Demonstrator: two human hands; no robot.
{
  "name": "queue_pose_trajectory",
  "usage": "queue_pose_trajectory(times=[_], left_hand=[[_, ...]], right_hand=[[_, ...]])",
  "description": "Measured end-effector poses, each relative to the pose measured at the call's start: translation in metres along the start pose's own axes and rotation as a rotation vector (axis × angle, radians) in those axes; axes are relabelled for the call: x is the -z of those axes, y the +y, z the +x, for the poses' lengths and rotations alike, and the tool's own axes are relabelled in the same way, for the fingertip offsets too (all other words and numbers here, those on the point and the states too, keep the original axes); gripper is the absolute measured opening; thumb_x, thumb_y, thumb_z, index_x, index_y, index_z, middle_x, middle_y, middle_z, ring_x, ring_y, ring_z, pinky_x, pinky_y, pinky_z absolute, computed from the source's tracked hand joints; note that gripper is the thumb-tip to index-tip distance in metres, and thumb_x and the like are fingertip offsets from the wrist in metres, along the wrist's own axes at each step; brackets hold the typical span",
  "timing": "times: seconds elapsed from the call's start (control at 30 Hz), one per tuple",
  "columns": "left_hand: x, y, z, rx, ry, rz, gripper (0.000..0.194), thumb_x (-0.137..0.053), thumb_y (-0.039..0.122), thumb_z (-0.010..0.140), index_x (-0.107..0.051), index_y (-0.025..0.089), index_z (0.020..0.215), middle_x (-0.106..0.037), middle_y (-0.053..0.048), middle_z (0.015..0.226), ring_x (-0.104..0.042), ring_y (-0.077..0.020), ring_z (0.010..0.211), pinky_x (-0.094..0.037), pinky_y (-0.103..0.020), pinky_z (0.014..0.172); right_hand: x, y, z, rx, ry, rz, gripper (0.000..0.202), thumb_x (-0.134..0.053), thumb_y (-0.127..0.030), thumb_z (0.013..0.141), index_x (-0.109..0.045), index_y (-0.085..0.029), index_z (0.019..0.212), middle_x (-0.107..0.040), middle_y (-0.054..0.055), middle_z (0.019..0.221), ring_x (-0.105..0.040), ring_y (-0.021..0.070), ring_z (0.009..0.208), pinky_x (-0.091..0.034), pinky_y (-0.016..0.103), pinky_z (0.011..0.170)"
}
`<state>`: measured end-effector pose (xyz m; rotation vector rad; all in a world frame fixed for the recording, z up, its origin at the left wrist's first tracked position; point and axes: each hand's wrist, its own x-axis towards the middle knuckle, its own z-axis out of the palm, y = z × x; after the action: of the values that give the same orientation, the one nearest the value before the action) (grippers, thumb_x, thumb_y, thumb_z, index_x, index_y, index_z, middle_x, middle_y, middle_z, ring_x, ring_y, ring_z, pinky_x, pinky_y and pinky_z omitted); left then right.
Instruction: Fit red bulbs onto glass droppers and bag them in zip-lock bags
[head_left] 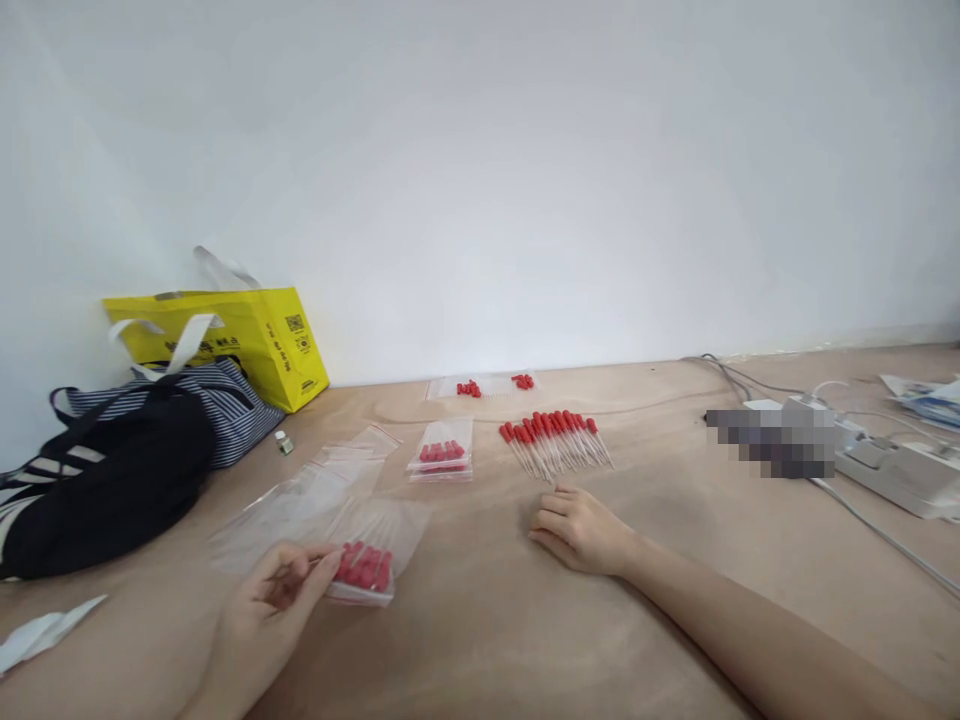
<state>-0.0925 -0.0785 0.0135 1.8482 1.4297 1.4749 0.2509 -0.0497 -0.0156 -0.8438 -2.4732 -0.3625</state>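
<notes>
My left hand (274, 600) pinches the edge of a clear zip bag (409, 525) between thumb and fingers. Several droppers with red rubber bulbs (365, 566) show through its plastic. Loosely curled, my right hand (574, 528) rests on the tabletop with its fingers together, and nothing shows in it. Just beyond it lies a fanned row of droppers (555, 440), red bulbs pointing away and pale thin stems towards me. Between the hands and farther back is a small stack of filled zip bags (442, 455), also with red bulbs inside.
Flat clear bags (300, 500) lie left of centre, and another bag with loose red bulbs (469, 388) lies by the wall. A yellow bag (247, 340), a dark bag (120, 490) and a tiny bottle (283, 442) stand left. A power strip (900, 470) with cables is right.
</notes>
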Motion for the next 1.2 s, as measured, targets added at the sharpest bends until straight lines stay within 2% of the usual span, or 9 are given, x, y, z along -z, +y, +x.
queue_pose_trajectory(times=[0.1, 0.2, 0.43, 0.57, 0.73, 0.83, 0.93, 1.0, 1.2], left_hand=[[0.004, -0.004, 0.015, 0.034, 0.16, -0.005, 0.028, -0.067, 0.039, 0.059, -0.045, 0.022, 0.061, -0.066, 0.003, 0.07, -0.065, -0.0173, 0.069, -0.053, -0.021, 0.057], [-0.007, -0.005, 0.046, 0.001, 0.242, 0.02, 0.025, -0.063, 0.038, 0.059, -0.049, 0.023, 0.073, -0.064, 0.0, 0.076, -0.063, -0.0212, 0.08, -0.053, -0.026, 0.061], [-0.069, -0.033, 0.118, 0.064, 0.196, 0.166, 0.016, -0.048, 0.031, 0.067, -0.04, 0.02, 0.076, -0.062, -0.005, 0.083, -0.062, -0.019, 0.085, -0.051, -0.03, 0.071], [-0.078, -0.044, 0.127, 0.085, 0.122, 0.308, 0.022, -0.051, 0.032, 0.065, -0.043, 0.018, 0.081, -0.061, -0.008, 0.088, -0.059, -0.0225, 0.089, -0.048, -0.035, 0.074], [-0.044, -0.042, 0.118, 0.064, 0.005, 0.496, 0.032, -0.056, 0.04, 0.06, -0.053, 0.018, 0.083, -0.058, -0.01, 0.098, -0.056, -0.0284, 0.092, -0.04, -0.043, 0.085], [-0.008, -0.045, 0.105, -0.02, -0.202, 0.765, 0.04, -0.05, 0.044, 0.064, -0.058, 0.016, 0.09, -0.057, -0.011, 0.107, -0.048, -0.0282, 0.107, -0.033, -0.038, 0.094], [0.025, -0.052, 0.09, 0.127, -0.312, 0.999, 0.065, -0.045, 0.052, 0.065, -0.051, 0.007, 0.111, -0.046, -0.016, 0.125, -0.038, -0.0308, 0.117, -0.029, -0.039, 0.096], [0.038, -0.057, 0.081, 0.185, -0.376, 1.044, 0.066, -0.038, 0.053, 0.069, -0.05, 0.006, 0.115, -0.047, -0.015, 0.124, -0.042, -0.0297, 0.115, -0.032, -0.038, 0.094], [0.048, -0.056, 0.073, 0.172, -0.286, 1.144, 0.039, -0.031, 0.037, 0.077, -0.065, 0.022, 0.089, -0.067, 0.0, 0.096, -0.06, -0.0258, 0.09, -0.045, -0.032, 0.076]], right_hand=[[0.001, -0.001, 0.001, -0.011, -0.015, 0.015, 0.021, -0.038, -0.023, 0.085, -0.053, -0.017, 0.072, -0.054, 0.002, 0.066, -0.045, 0.0117, 0.059, -0.03, 0.026, 0.059], [0.001, -0.001, 0.002, -0.022, -0.029, 0.021, 0.021, -0.038, -0.023, 0.085, -0.053, -0.017, 0.072, -0.054, 0.002, 0.067, -0.046, 0.0118, 0.059, -0.031, 0.026, 0.06], [0.002, 0.0, 0.001, -0.061, -0.067, 0.028, 0.021, -0.039, -0.025, 0.085, -0.054, -0.017, 0.072, -0.055, 0.002, 0.067, -0.047, 0.0119, 0.061, -0.031, 0.026, 0.061], [0.003, 0.0, 0.001, -0.069, -0.084, 0.041, 0.021, -0.039, -0.025, 0.085, -0.055, -0.017, 0.073, -0.056, 0.002, 0.067, -0.048, 0.0121, 0.061, -0.032, 0.027, 0.061], [0.002, 0.001, 0.0, -0.082, -0.1, 0.065, 0.02, -0.04, -0.025, 0.085, -0.055, -0.017, 0.074, -0.056, 0.002, 0.068, -0.048, 0.012, 0.062, -0.033, 0.026, 0.062], [0.002, 0.002, 0.0, -0.086, -0.104, 0.069, 0.02, -0.04, -0.026, 0.085, -0.055, -0.017, 0.074, -0.056, 0.002, 0.069, -0.048, 0.0119, 0.062, -0.033, 0.026, 0.061], [0.002, 0.002, 0.0, -0.092, -0.108, 0.069, 0.02, -0.04, -0.026, 0.085, -0.055, -0.018, 0.074, -0.056, 0.002, 0.069, -0.049, 0.0119, 0.062, -0.033, 0.026, 0.062], [0.002, 0.001, 0.001, -0.094, -0.109, 0.07, 0.02, -0.04, -0.026, 0.085, -0.055, -0.018, 0.074, -0.056, 0.002, 0.069, -0.049, 0.012, 0.062, -0.033, 0.026, 0.062], [0.002, 0.002, 0.0, -0.079, -0.096, 0.077, 0.02, -0.04, -0.026, 0.085, -0.054, -0.017, 0.074, -0.056, 0.002, 0.07, -0.05, 0.0124, 0.063, -0.033, 0.026, 0.062]])
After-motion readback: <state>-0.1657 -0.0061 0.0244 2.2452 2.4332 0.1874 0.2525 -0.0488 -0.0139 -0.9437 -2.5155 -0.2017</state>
